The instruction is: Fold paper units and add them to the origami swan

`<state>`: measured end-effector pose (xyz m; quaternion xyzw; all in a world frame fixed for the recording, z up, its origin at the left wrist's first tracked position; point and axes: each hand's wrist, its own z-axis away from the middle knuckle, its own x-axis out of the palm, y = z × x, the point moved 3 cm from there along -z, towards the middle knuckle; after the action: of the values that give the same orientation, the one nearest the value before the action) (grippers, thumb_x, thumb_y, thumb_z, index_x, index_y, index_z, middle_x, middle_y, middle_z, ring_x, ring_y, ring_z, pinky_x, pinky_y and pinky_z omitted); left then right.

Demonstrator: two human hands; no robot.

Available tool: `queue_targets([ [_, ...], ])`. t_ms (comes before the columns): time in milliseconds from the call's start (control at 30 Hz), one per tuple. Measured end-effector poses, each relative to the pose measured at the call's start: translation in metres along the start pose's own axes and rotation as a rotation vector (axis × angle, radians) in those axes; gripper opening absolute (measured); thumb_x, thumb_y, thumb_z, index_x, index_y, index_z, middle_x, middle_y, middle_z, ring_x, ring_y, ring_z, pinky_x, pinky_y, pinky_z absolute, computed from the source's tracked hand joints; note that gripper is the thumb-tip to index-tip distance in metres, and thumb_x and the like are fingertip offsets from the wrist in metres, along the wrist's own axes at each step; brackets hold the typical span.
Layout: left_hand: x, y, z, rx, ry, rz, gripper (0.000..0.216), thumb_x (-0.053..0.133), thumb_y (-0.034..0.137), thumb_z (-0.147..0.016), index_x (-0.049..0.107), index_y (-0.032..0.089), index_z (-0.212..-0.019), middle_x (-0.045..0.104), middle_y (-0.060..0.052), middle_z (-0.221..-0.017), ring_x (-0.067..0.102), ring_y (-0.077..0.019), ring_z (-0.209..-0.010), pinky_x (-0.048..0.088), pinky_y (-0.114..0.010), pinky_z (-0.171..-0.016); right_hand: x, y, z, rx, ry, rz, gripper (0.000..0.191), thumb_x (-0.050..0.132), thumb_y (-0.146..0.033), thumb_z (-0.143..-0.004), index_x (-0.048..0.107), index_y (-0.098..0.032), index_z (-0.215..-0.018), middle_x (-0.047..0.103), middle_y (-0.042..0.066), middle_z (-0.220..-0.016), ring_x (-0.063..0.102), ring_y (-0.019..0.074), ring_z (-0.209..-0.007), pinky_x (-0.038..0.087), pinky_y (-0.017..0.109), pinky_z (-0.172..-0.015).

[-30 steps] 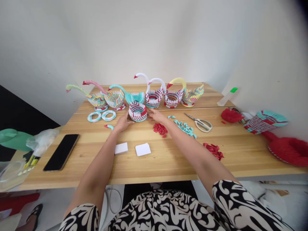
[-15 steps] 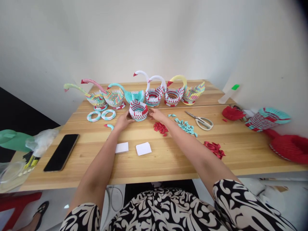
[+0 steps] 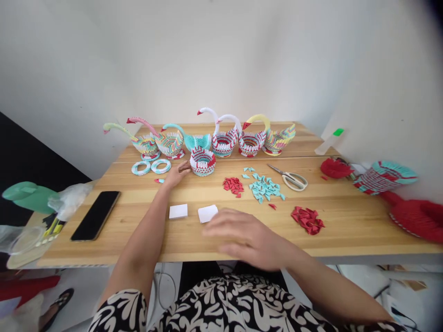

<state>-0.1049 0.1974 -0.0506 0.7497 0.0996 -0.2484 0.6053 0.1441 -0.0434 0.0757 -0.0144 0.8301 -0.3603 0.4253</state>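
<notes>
A folded-paper basket [image 3: 202, 162] in white, red and light blue stands on the wooden table in front of a row of paper swans. My left hand [image 3: 178, 174] lies at its left side with fingers stretched out; whether the fingertips touch it I cannot tell. Near the front edge my right hand [image 3: 247, 237] is held over the table, slightly blurred, fingers extended and holding nothing. Just beyond its fingertips is a stack of white paper slips [image 3: 207, 213]. Another white stack [image 3: 178, 211] sits to the left of it.
Red [image 3: 233, 185] and light blue paper pieces [image 3: 266, 188] lie in piles, with more red pieces [image 3: 307, 220] at right. Scissors [image 3: 294, 180], two paper rings [image 3: 161, 166], a phone [image 3: 96, 216] and a red paper swan [image 3: 415, 214] are around.
My right hand has left the basket's right side and come back toward the table's front edge. The left hand stays beside the basket. The view has shifted slightly.
</notes>
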Motion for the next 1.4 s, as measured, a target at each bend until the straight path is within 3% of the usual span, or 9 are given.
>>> queue_targets([
  [100,-0.003,0.005,0.007,-0.010,0.003,-0.106,0.066,0.057,0.041,-0.084,0.045,0.011,-0.142,0.063,-0.013,-0.129,0.057,-0.0276,-0.123,0.040,-0.041,-0.108,-0.016,-0.048,0.028,-0.054,-0.024,-0.080,0.030,0.053,-0.049,-0.086,0.064,-0.055,-0.113,0.075,-0.004,-0.095,0.069,0.0189,-0.097,0.059,0.034,-0.070],
  [200,-0.005,0.010,0.012,-0.004,0.031,-0.258,0.060,0.057,0.037,-0.084,0.051,0.011,-0.138,0.065,-0.013,-0.126,0.058,-0.0303,-0.121,0.041,-0.042,-0.107,-0.016,-0.061,0.045,-0.052,-0.012,-0.092,0.019,0.055,-0.055,-0.081,0.070,-0.055,-0.094,0.074,0.000,-0.074,0.072,0.0214,-0.086,0.056,0.032,-0.052],
  [367,-0.002,0.014,0.012,0.039,0.059,-0.314,0.049,0.055,0.033,-0.085,0.060,0.013,-0.129,0.063,-0.012,-0.130,0.055,-0.0316,-0.124,0.038,-0.046,-0.109,0.009,-0.009,0.019,0.031,0.039,-0.027,0.028,0.049,-0.043,-0.095,0.072,-0.029,-0.086,0.073,0.000,-0.071,0.069,0.0136,-0.068,0.054,0.025,-0.063],
  [433,0.000,0.013,0.011,0.057,0.058,-0.327,0.047,0.054,0.033,-0.084,0.062,0.015,-0.127,0.063,-0.011,-0.130,0.055,-0.0314,-0.125,0.038,-0.046,-0.109,0.024,0.025,0.003,0.005,0.053,0.188,0.023,0.058,-0.040,-0.091,0.071,-0.023,-0.087,0.075,0.005,-0.087,0.068,0.0164,-0.084,0.053,0.029,-0.076],
  [533,0.002,0.012,0.010,0.086,0.040,-0.339,0.047,0.054,0.033,-0.084,0.062,0.018,-0.127,0.063,-0.010,-0.130,0.055,-0.0309,-0.124,0.039,-0.046,-0.107,0.048,0.074,-0.008,-0.025,0.004,0.463,0.026,0.068,-0.032,-0.085,0.069,-0.020,-0.108,0.070,0.012,-0.115,0.061,0.0228,-0.106,0.050,0.037,-0.087],
  [667,0.003,0.012,0.010,0.115,0.025,-0.347,0.047,0.053,0.035,-0.084,0.063,0.016,-0.127,0.063,-0.012,-0.130,0.056,-0.0310,-0.123,0.039,-0.045,-0.108,0.067,0.111,-0.001,-0.012,0.047,0.605,0.019,0.060,-0.025,-0.091,0.069,-0.021,-0.106,0.071,0.009,-0.110,0.060,0.0215,-0.099,0.047,0.034,-0.077],
  [833,0.003,0.013,0.010,0.117,0.019,-0.362,0.044,0.053,0.034,-0.083,0.066,0.020,-0.123,0.067,-0.010,-0.124,0.059,-0.0321,-0.118,0.042,-0.046,-0.105,0.073,0.117,0.005,-0.088,0.143,0.583,0.021,0.049,-0.020,-0.096,0.070,-0.021,-0.098,0.072,0.007,-0.100,0.060,0.0174,-0.091,0.043,0.030,-0.073],
  [1033,0.004,0.013,0.010,0.124,0.005,-0.364,0.045,0.053,0.035,-0.083,0.065,0.018,-0.123,0.065,-0.011,-0.127,0.058,-0.0312,-0.119,0.041,-0.045,-0.105,0.074,0.118,0.002,-0.014,0.156,0.479,0.026,0.049,-0.029,-0.097,0.067,-0.018,-0.082,0.071,0.008,-0.084,0.060,0.0167,-0.081,0.044,0.031,-0.074],
  [1400,0.004,0.022,0.014,0.086,0.030,-0.319,0.040,0.062,0.040,-0.077,0.071,0.021,-0.112,0.069,-0.009,-0.119,0.060,-0.0319,-0.115,0.044,-0.044,-0.102,0.068,0.110,0.007,-0.039,0.207,0.395,0.022,0.051,-0.028,-0.096,0.069,-0.021,-0.086,0.075,0.005,-0.093,0.065,0.0159,-0.086,0.047,0.032,-0.079],
])
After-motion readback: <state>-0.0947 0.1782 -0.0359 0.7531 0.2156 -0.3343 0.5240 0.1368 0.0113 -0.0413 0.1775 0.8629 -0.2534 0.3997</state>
